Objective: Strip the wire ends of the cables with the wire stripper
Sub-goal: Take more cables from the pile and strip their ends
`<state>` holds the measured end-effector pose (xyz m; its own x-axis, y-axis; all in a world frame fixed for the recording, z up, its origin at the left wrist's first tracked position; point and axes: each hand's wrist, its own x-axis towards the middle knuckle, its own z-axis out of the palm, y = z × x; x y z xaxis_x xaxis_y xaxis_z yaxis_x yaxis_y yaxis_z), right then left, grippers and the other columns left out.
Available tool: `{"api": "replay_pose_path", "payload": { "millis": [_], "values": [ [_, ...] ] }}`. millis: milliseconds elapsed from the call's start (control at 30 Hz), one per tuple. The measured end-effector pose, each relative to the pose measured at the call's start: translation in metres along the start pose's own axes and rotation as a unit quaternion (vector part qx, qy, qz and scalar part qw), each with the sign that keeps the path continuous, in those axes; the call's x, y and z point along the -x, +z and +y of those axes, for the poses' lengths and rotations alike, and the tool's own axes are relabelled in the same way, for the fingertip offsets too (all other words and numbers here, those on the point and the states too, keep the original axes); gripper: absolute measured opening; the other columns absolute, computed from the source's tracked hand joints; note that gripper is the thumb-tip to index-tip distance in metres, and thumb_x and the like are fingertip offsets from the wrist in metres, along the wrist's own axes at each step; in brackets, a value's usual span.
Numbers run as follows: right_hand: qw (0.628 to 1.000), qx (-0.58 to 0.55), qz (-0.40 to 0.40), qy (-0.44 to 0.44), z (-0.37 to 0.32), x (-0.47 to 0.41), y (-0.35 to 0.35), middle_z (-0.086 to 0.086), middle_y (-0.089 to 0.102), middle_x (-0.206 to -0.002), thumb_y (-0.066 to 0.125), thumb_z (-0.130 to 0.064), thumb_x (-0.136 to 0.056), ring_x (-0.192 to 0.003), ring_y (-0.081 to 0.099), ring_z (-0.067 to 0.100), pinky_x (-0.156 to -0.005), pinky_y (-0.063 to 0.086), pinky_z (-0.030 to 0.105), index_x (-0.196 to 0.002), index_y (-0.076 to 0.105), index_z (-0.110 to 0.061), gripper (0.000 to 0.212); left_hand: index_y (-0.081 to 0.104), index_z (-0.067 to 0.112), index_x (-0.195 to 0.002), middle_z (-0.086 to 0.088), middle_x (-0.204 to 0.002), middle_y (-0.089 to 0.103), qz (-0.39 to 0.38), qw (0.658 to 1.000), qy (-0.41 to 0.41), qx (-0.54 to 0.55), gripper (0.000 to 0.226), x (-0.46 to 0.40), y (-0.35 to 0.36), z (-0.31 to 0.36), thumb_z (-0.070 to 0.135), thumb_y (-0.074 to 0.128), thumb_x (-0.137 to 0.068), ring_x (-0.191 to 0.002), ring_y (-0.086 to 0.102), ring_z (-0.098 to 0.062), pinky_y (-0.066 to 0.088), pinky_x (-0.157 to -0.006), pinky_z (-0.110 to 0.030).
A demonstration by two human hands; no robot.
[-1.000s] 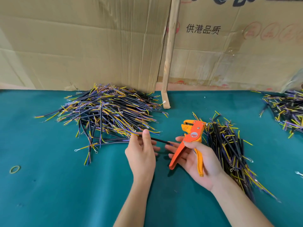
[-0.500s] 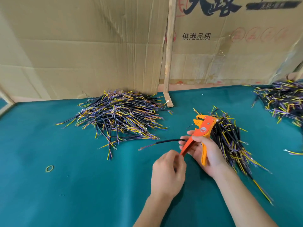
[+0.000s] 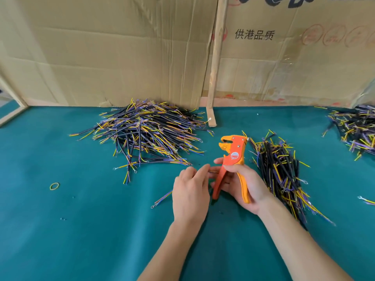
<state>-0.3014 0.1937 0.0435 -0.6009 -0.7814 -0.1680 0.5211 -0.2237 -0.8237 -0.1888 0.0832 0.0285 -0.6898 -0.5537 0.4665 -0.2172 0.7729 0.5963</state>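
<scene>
Green felt table [image 3: 81, 240] with most of the open room in the near-left half; only a small rubber band [image 3: 54, 186] and a few specks sit out there. The far edge is walled off by cardboard sheets [image 3: 121, 57], with a wooden stick [image 3: 216, 57] leaning against them and its foot down on the felt. Big cable pile [image 3: 146, 134] sits back-left against that cardboard, a second pile [image 3: 282, 171] lies just right of the hands, and a third pile [image 3: 355, 130] runs off the right edge. So the hands work in the gap between the first two piles, kinda tight on the right.

Right hand [image 3: 243, 189] is wrapped around the orange wire stripper [image 3: 233, 159], fingers curled around the handles, tool head pointing up and away. The handles look spread, not squeezed.

Left hand [image 3: 190, 195] is right beside the stripper's handle, fingers [image 3: 203, 171] curled in, pinching the thin wire ends of a single cable [image 3: 162, 197]. The rest of that cable is mostly hidden under the hand; its other end, with a ring terminal, pokes out to the left on the felt. The pinched end is not in the stripper's mouth.
</scene>
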Motion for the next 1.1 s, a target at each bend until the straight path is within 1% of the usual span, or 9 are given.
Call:
{"api": "replay_pose_path", "payload": {
  "millis": [100, 167, 267, 400, 533, 633, 867, 967, 1100],
  "values": [
    [0.999, -0.023, -0.019, 0.019, -0.002, -0.003, -0.005, 0.03, 0.065, -0.125, 0.065, -0.018, -0.083, -0.099, 0.07, 0.036, -0.081, 0.06, 0.044, -0.126, 0.059, -0.001, 0.047, 0.072, 0.025, -0.114, -0.004, -0.086, 0.06, 0.027, 0.998, -0.064, 0.003, 0.02, -0.004, 0.003, -0.001, 0.021, 0.056, -0.102, -0.082, 0.058, -0.032, 0.05, -0.065, -0.044],
    [0.999, -0.031, -0.034, 0.023, -0.003, -0.003, -0.007, 0.029, 0.064, -0.13, 0.065, -0.02, -0.084, -0.1, 0.07, 0.035, -0.082, 0.059, 0.045, -0.129, 0.057, -0.001, 0.049, 0.069, 0.029, -0.112, 0.002, -0.092, 0.063, 0.023, 0.997, -0.073, 0.001, 0.019, -0.007, 0.006, -0.002, 0.027, 0.053, -0.102, -0.082, 0.059, -0.028, 0.05, -0.064, -0.04],
    [0.998, -0.041, -0.036, 0.014, -0.002, -0.005, -0.008, 0.027, 0.063, -0.133, 0.059, -0.018, -0.087, -0.101, 0.07, 0.035, -0.082, 0.06, 0.044, -0.129, 0.056, -0.001, 0.045, 0.065, 0.032, -0.106, 0.009, -0.098, 0.066, 0.014, 0.995, -0.096, 0.019, 0.014, -0.01, 0.01, -0.007, 0.027, 0.052, -0.1, -0.076, 0.059, -0.022, 0.05, -0.065, -0.038],
    [0.998, -0.048, -0.035, 0.021, -0.003, -0.006, -0.009, 0.027, 0.063, -0.134, 0.063, -0.017, -0.082, -0.096, 0.071, 0.035, -0.081, 0.06, 0.044, -0.125, 0.059, -0.002, 0.046, 0.062, 0.035, -0.094, 0.014, -0.084, 0.068, 0.012, 0.981, -0.162, 0.105, 0.012, -0.014, 0.011, -0.013, 0.024, 0.056, -0.096, -0.07, 0.057, -0.014, 0.052, -0.068, -0.036],
    [0.998, -0.034, -0.053, 0.016, -0.001, -0.007, -0.01, 0.023, 0.061, -0.137, 0.06, -0.016, -0.085, -0.094, 0.07, 0.035, -0.081, 0.059, 0.045, -0.127, 0.059, -0.002, 0.044, 0.061, 0.041, -0.091, 0.024, -0.082, 0.067, 0.0, 0.974, -0.202, 0.105, 0.009, -0.016, 0.011, -0.013, 0.033, 0.057, -0.092, -0.074, 0.059, -0.003, 0.046, -0.064, -0.025],
    [0.998, -0.04, -0.054, 0.013, 0.0, -0.007, -0.011, 0.024, 0.062, -0.137, 0.06, -0.015, -0.086, -0.093, 0.07, 0.034, -0.081, 0.059, 0.045, -0.128, 0.057, -0.002, 0.044, 0.06, 0.041, -0.09, 0.029, -0.083, 0.066, -0.01, 0.97, -0.222, 0.093, 0.006, -0.017, 0.012, -0.014, 0.036, 0.057, -0.091, -0.08, 0.058, 0.004, 0.039, -0.064, -0.018],
    [0.997, -0.054, -0.05, 0.016, -0.001, -0.009, -0.013, 0.019, 0.062, -0.139, 0.062, -0.018, -0.083, -0.095, 0.071, 0.034, -0.08, 0.059, 0.044, -0.125, 0.059, -0.003, 0.045, 0.058, 0.039, -0.09, 0.035, -0.089, 0.062, -0.001, 0.972, -0.216, 0.097, 0.004, -0.017, 0.012, -0.014, 0.037, 0.054, -0.09, -0.083, 0.057, 0.006, 0.037, -0.063, -0.02],
    [0.997, -0.055, -0.051, 0.008, -0.002, -0.008, -0.012, 0.017, 0.062, -0.14, 0.063, -0.018, -0.082, -0.095, 0.071, 0.033, -0.08, 0.059, 0.043, -0.124, 0.06, -0.004, 0.044, 0.057, 0.037, -0.089, 0.032, -0.086, 0.063, 0.008, 0.969, -0.222, 0.104, 0.007, -0.018, 0.012, -0.013, 0.04, 0.052, -0.092, -0.08, 0.056, 0.005, 0.037, -0.063, -0.022],
    [0.998, -0.035, -0.054, 0.011, -0.001, -0.007, -0.011, 0.017, 0.062, -0.14, 0.061, -0.017, -0.083, -0.093, 0.07, 0.033, -0.081, 0.06, 0.044, -0.127, 0.057, -0.004, 0.046, 0.056, 0.036, -0.089, 0.021, -0.077, 0.064, 0.004, 0.97, -0.224, 0.097, 0.01, -0.018, 0.012, -0.013, 0.04, 0.05, -0.095, -0.072, 0.055, -0.006, 0.041, -0.065, -0.03]
  ]
}}
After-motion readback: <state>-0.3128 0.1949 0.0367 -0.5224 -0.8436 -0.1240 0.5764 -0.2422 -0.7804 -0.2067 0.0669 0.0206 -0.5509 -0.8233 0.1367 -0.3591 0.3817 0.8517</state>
